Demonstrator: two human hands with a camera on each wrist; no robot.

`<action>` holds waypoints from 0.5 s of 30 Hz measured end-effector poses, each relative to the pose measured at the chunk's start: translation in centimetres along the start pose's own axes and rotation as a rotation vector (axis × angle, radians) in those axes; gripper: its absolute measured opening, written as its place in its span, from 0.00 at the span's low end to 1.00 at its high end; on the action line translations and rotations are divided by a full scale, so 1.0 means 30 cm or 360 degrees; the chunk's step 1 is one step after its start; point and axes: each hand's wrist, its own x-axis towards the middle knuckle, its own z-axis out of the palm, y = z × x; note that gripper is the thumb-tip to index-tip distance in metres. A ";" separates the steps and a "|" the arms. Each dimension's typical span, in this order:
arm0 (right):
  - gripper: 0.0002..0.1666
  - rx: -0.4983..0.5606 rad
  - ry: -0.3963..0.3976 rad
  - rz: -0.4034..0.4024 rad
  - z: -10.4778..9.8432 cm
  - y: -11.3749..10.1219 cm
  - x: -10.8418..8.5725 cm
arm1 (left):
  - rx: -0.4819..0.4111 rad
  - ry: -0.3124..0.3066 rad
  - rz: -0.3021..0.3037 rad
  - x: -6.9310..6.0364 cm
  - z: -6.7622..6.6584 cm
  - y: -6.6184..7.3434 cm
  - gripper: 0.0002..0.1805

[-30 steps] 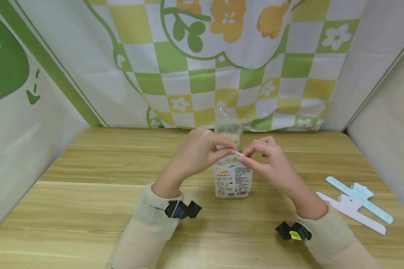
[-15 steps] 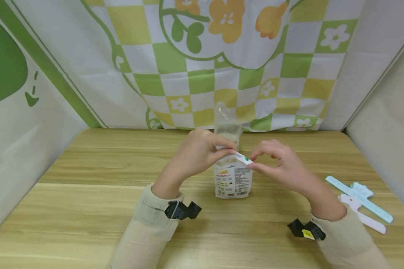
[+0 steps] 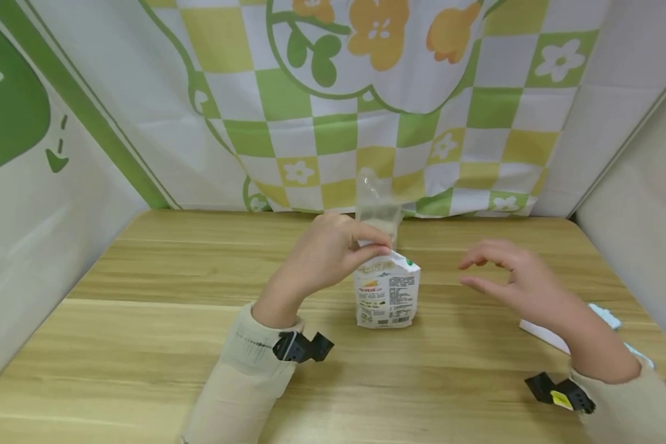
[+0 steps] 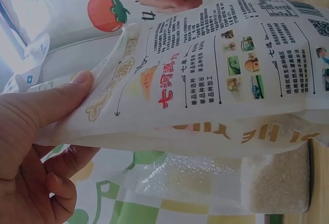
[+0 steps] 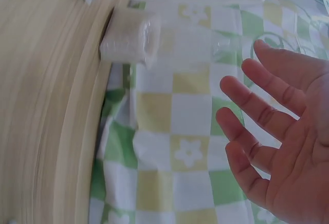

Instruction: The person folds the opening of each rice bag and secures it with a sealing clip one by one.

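Note:
A white printed rice bag (image 3: 387,299) stands upright on the table. Its folded top edge is pinched between the thumb and fingers of my left hand (image 3: 333,254); the left wrist view shows the thumb on the printed face and the other fingers behind. My right hand (image 3: 524,283) hovers to the right of the bag, fingers spread and slightly bent, nothing in its grasp; its palm shows in the right wrist view. Below the right forearm lie a white bag clip (image 3: 544,335) and a light blue bag clip (image 3: 606,316), both partly covered by the arm.
Directly behind the rice bag stands a clear plastic bag (image 3: 377,213) with whitish grains at its bottom. A green, yellow and white checked cloth (image 3: 333,135) hangs at the back edge of the wooden table (image 3: 161,345).
My right hand has let go of the bag's top corner and moved right, toward the clips. The bag's corner now shows uncovered. My left hand keeps its pinch in the same place.

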 end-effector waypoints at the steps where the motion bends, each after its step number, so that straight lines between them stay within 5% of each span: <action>1: 0.14 -0.0019 0.0004 0.0008 -0.006 0.010 -0.008 | -0.0001 -0.0002 0.0004 0.001 0.000 0.000 0.07; 11: 0.18 -0.0149 0.0050 -0.0009 -0.057 0.115 -0.077 | -0.0013 -0.0003 0.0016 0.000 -0.003 -0.001 0.08; 15: 0.17 -0.0197 -0.0020 0.0087 -0.086 0.150 -0.112 | -0.0027 -0.0015 0.0007 0.002 -0.002 -0.003 0.08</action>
